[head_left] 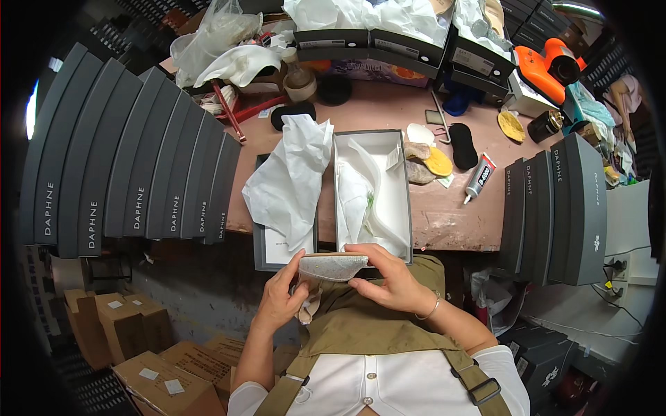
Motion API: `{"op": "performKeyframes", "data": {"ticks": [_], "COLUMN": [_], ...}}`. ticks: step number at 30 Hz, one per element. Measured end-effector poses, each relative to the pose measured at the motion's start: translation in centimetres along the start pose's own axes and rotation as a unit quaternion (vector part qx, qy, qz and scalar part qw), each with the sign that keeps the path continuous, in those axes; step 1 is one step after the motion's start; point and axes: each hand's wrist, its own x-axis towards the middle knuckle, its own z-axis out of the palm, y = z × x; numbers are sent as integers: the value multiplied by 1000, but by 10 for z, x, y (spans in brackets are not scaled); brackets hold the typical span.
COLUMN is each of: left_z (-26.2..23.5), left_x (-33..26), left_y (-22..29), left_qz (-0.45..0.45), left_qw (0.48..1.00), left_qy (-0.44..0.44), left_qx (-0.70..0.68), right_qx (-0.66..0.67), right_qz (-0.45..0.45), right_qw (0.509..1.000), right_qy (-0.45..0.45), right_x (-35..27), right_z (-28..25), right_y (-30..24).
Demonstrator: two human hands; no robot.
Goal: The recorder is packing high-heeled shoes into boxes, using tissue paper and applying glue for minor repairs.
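Note:
A pale silvery, glittery shoe is held just in front of the table's near edge. My left hand grips its left end, and my right hand pinches the right end between thumb and fingers. A beige strip hangs below the shoe by my left fingers. Straight ahead lies an open grey shoe box with white tissue paper inside. To its left, a crumpled white sheet covers much of what looks like the box's lid. The shoe's underside is hidden.
Rows of grey shoe boxes rise at left; more boxes stand at right. A glue tube, a black pad and yellow pads lie right of the open box. Brown cartons sit on the floor at left.

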Motion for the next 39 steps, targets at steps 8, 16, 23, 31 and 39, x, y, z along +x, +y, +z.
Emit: {"op": "performKeyframes", "data": {"ticks": [8,16,23,31,39], "left_z": [5,6,10,8,10], "left_x": [-2,-2,-5,13,8], "left_y": [-4,-7,-30,-33,-32], "left_qz": [43,86,-36,-196,-193], "left_qw": [998,990,989,796,698], "left_qy": [38,73,46,9,-56], "left_qx": [34,80,-137,-573,-687], "right_qx": [-9,-7,79,106,83], "right_qz": [-38,-59,14,86,99], "right_qw": [999,998,996,990,989], "right_qy": [8,13,31,-36,-67], "right_x": [-3,-3,5,7,6], "right_z": [4,6,11,24,31], "right_y": [0,2,3,24,20]}}
